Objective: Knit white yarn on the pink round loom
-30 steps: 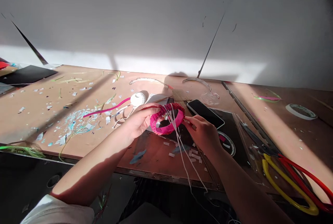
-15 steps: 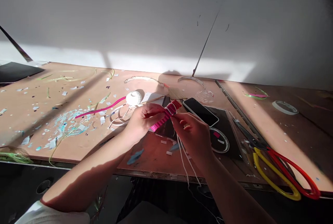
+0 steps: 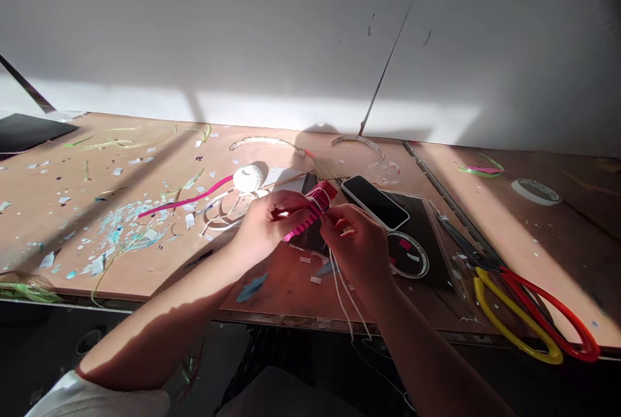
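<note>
Head view, pink corrugated strip point(image 3: 310, 211), between hands point(image 3: 266, 226) point(image 3: 352, 242)

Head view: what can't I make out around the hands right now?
- Pink pleated band: its middle and how it is gripped, hidden by the left hand and right hand.
- White cords: upper ends hidden by the right hand; lower ends lost in shadow below the table edge.
- Scissors: blades dimmed by a clear plastic sleeve.
- Scraps: too small to identify.
</note>
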`<state>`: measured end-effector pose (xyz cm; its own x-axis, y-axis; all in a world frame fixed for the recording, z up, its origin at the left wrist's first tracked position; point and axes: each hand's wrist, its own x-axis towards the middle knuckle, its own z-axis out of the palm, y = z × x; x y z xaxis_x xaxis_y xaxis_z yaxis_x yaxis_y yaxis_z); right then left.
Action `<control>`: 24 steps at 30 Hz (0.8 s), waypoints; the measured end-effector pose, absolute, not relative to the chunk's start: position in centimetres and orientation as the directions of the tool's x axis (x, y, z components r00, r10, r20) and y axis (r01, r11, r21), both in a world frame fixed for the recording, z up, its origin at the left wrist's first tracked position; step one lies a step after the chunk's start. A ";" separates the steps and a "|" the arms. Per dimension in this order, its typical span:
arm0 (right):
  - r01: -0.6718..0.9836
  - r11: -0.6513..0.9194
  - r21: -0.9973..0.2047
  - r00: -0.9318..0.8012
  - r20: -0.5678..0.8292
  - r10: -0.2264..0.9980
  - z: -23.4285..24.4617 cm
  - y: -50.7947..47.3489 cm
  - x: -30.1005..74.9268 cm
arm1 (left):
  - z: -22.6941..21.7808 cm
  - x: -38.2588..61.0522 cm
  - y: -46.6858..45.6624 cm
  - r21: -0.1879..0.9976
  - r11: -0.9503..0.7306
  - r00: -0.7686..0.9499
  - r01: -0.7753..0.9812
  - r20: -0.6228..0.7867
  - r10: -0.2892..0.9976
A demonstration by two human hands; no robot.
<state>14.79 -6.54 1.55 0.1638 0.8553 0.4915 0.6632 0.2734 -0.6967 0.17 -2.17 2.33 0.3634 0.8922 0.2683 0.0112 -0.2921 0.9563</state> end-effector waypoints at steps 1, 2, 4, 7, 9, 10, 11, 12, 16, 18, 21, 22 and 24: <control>0.667 0.273 -0.693 0.162 0.493 0.855 1.6 -6.5 14.8 | 2.3 0.2 -2.2 0.958 -0.288 0.364 0.013 0.263 0.893; 0.669 0.273 -0.691 0.162 0.495 0.854 1.6 -6.5 14.7 | 2.2 0.1 -2.1 0.961 -0.275 0.360 0.005 0.255 0.897; 0.664 0.278 -0.694 0.166 0.499 0.850 1.6 -6.4 14.7 | 2.1 0.1 -2.1 0.971 -0.239 0.352 -0.019 0.230 0.907; 0.638 0.275 -0.719 0.183 0.488 0.854 1.6 -6.4 14.7 | 1.9 0.2 -2.0 0.970 -0.238 0.324 -0.036 0.237 0.916; 0.616 0.272 -0.739 0.184 0.471 0.863 1.5 -6.4 14.8 | 1.8 0.2 -2.0 0.967 -0.251 0.299 -0.043 0.253 0.920; 0.604 0.270 -0.750 0.185 0.461 0.868 1.5 -6.5 14.8 | 1.7 0.2 -2.0 0.967 -0.250 0.294 -0.050 0.253 0.922; 0.592 0.268 -0.760 0.185 0.452 0.872 1.4 -6.5 14.9 | 1.7 0.3 -1.9 0.968 -0.242 0.295 -0.059 0.249 0.923; 0.582 0.267 -0.768 0.185 0.445 0.876 1.4 -6.5 14.9 | 1.6 0.3 -1.9 0.970 -0.232 0.302 -0.066 0.241 0.922; 0.586 0.261 -0.767 0.196 0.446 0.873 1.3 -6.6 14.8 | 1.5 0.3 -1.8 0.972 -0.229 0.321 -0.054 0.234 0.918; 0.600 0.264 -0.756 0.196 0.458 0.867 1.3 -6.6 14.8 | 1.6 0.2 -1.9 0.964 -0.267 0.328 -0.011 0.255 0.910; 0.621 0.256 -0.741 0.195 0.462 0.865 1.3 -6.4 14.7 | 1.9 0.2 -1.9 0.946 -0.319 0.345 0.050 0.283 0.895; 0.627 0.248 -0.738 0.199 0.460 0.866 1.2 -6.4 14.8 | 2.0 0.2 -1.9 0.944 -0.325 0.350 0.060 0.285 0.892; 0.638 0.237 -0.733 0.204 0.458 0.865 1.2 -6.3 14.8 | 2.1 0.2 -2.0 0.945 -0.321 0.359 0.063 0.279 0.891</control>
<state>14.78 -6.26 1.17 0.2043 0.8652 0.4580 0.6380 0.2371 -0.7326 0.21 -1.95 2.07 0.3585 0.8910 0.2785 0.0631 -0.3208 0.9450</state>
